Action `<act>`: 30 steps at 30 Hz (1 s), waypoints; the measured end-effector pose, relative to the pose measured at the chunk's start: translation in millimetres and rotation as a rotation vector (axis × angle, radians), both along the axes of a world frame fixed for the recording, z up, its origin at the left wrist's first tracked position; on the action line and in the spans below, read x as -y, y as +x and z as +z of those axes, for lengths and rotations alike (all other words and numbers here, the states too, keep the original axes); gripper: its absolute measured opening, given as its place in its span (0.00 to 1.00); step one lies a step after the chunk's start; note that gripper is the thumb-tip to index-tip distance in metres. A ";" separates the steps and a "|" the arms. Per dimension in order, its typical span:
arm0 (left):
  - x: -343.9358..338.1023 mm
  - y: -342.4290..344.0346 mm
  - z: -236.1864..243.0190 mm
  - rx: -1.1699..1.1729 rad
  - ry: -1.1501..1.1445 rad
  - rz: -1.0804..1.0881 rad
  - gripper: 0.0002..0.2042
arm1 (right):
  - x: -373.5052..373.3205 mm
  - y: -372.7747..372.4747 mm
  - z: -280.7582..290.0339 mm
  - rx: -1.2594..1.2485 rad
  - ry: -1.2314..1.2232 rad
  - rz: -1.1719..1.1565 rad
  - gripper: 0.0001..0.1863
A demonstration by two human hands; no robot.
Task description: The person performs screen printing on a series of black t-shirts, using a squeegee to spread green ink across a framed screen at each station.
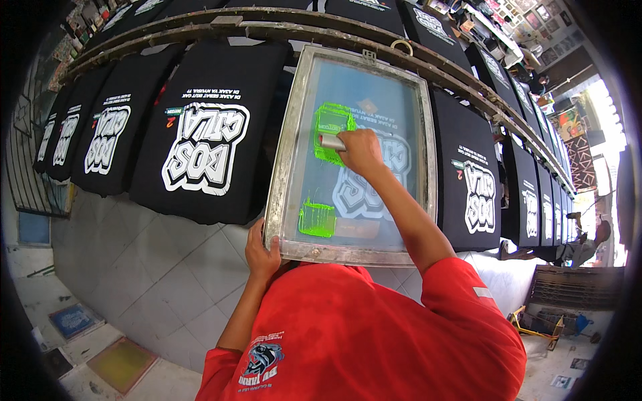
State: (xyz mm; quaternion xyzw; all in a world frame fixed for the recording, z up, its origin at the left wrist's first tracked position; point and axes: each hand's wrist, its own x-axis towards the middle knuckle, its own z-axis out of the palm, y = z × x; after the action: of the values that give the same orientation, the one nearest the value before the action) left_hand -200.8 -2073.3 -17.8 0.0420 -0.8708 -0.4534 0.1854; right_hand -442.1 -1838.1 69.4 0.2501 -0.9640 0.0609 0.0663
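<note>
A printing screen in a worn metal frame [289,160] sits among black T-shirts, with a pale mirrored design showing through its bluish mesh. Bright green ink lies on it in two patches, one high [328,115] and one low [317,219]. My right hand [360,150] is closed around a small squeegee [329,142] with a silver handle, over the upper green patch. At the screen's lower left corner, my left hand [262,250] grips the frame, fingers along its outer side.
Rows of black T-shirts with white prints [157,154] flank the screen on long rails [237,30]. Below lies a tiled floor [154,281]. Colored screens [120,364] lie at lower left. Another person [598,234] is at the right, near a yellow metal stand [535,321].
</note>
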 end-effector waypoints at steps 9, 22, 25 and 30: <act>2.1 -1.1 5.1 0.026 -0.033 -0.024 0.23 | -59.7 32.4 12.3 0.434 -1.041 -0.424 0.11; 22.9 -44.4 -0.4 0.573 0.612 -0.227 0.23 | -237.4 201.6 -17.7 0.225 -1.838 -0.723 0.20; 16.2 -54.2 0.6 0.673 0.628 -0.172 0.23 | -258.7 227.6 -36.1 0.277 -1.856 -0.944 0.19; 5.8 -50.2 15.0 0.577 0.393 -0.015 0.24 | -253.1 236.4 -58.8 0.453 -2.040 -0.846 0.21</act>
State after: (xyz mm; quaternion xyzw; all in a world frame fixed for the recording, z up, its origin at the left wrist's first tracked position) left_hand -251.0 -2079.0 -2.7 0.1969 -0.7837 -0.5832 -0.0831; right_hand -205.6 -1585.0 10.6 -0.2845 -0.4607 0.8370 0.0787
